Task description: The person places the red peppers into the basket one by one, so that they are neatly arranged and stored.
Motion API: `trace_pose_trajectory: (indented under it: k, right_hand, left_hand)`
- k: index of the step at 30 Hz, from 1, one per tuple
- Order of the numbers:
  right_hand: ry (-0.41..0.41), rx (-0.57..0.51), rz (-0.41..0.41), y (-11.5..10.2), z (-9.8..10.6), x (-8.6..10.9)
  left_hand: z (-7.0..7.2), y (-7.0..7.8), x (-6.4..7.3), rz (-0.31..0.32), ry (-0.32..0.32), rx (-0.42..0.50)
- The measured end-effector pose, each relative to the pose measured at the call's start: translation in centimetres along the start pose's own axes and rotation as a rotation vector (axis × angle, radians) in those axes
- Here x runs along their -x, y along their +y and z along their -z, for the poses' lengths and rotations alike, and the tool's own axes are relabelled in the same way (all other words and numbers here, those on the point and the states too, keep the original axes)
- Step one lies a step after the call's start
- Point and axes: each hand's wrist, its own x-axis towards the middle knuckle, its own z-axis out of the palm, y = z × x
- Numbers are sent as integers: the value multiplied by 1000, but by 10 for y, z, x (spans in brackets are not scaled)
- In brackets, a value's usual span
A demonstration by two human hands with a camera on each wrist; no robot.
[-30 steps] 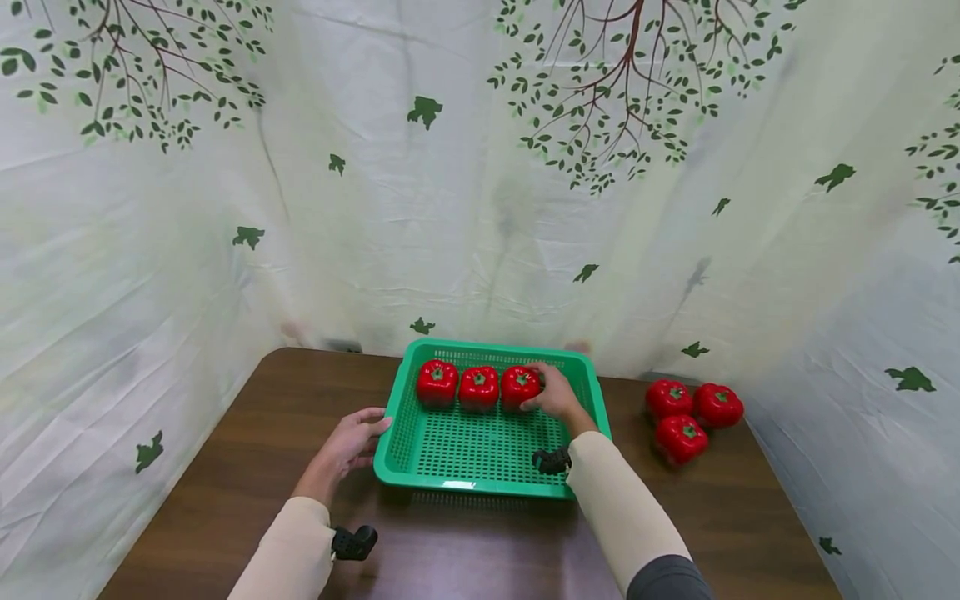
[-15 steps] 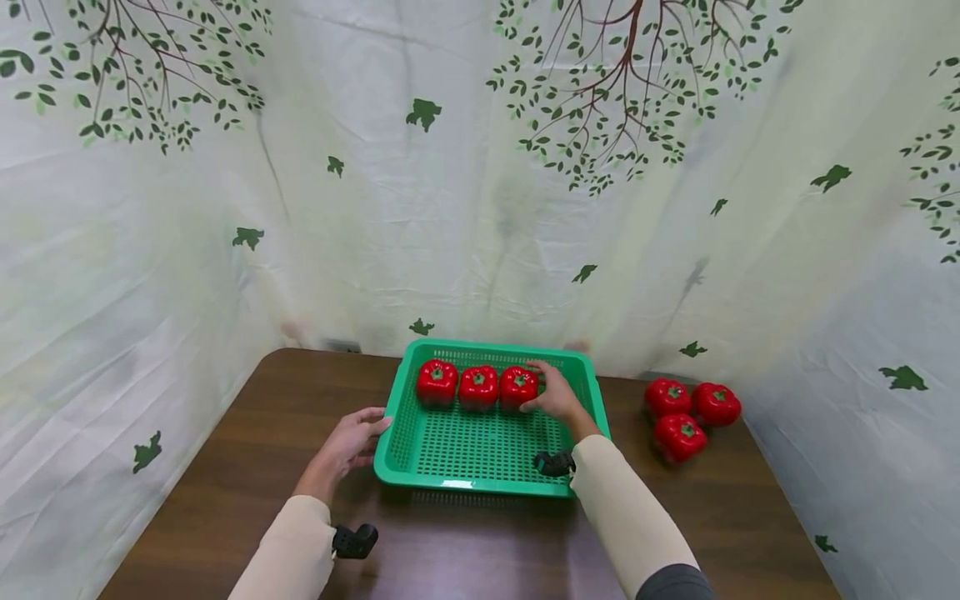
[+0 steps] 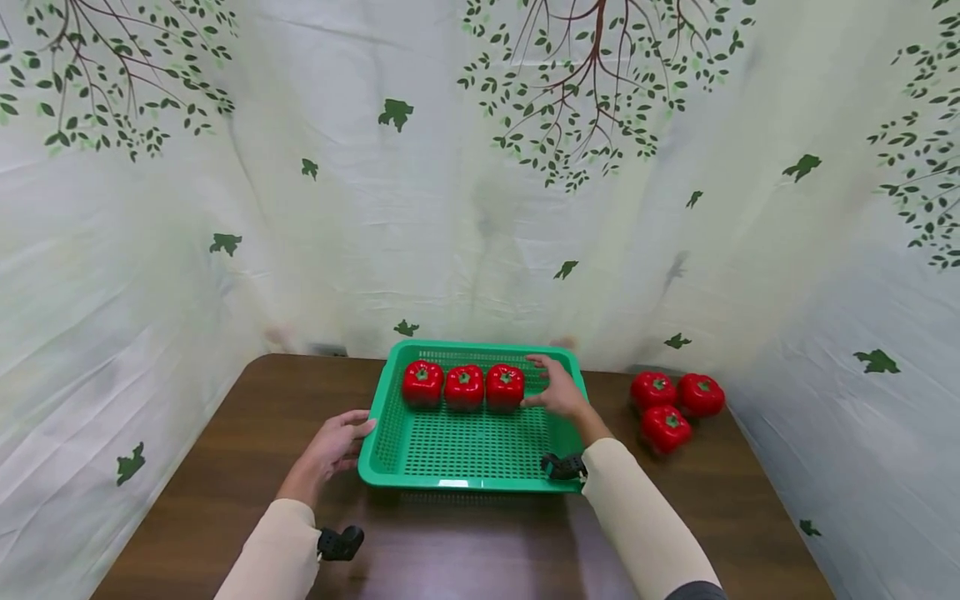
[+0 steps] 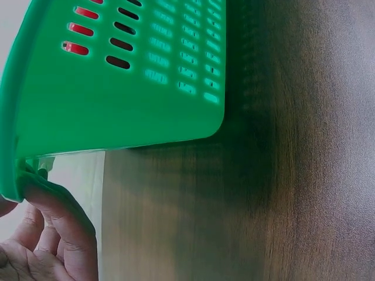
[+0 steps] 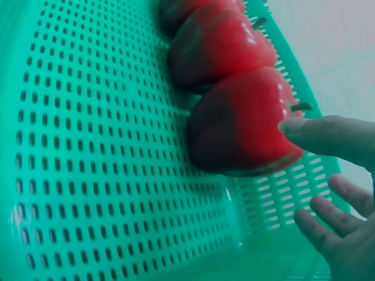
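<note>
A green perforated plastic basket (image 3: 472, 450) holds three red bell peppers in a row along its far side: the left pepper (image 3: 422, 384), the middle pepper (image 3: 464, 388) and the right pepper (image 3: 505, 387). My left hand (image 3: 333, 450) grips the basket's left rim, with curled fingers under the rim in the left wrist view (image 4: 61, 231). Over the basket's right part, my right hand (image 3: 562, 392) is spread beside the right pepper and holds nothing. In the right wrist view its thumb (image 5: 328, 130) overlaps that pepper's edge; whether they touch I cannot tell.
Three more bell peppers (image 3: 665, 429) lie clustered on the brown wooden table (image 3: 450, 550), right of the basket. A pale curtain (image 3: 480, 250) with printed leaves and branches hangs behind and at both sides of the table.
My right hand has let go of the right pepper and drawn slightly to the right, its fingers opening. My left hand keeps its hold on the rim. The head view has shifted slightly.
</note>
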Motion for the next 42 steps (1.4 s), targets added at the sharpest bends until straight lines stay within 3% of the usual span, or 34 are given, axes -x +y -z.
trace_pose_trajectory:
  k: [10,16,25,42]
  right_hand:
    - [-58,-30,83,-4,11,11]
    - [-62,-28,103,-2,19,19]
    - [-27,-32,108,4,36,36]
    - [106,-2,73,44,89,78]
  left_hand:
    - [15,-5,2,-2,0,-6]
    - [17,-6,3,-6,1,-2]
    - [14,-6,1,-15,-6,2]
    - [1,-4,-3,-30,-17,13]
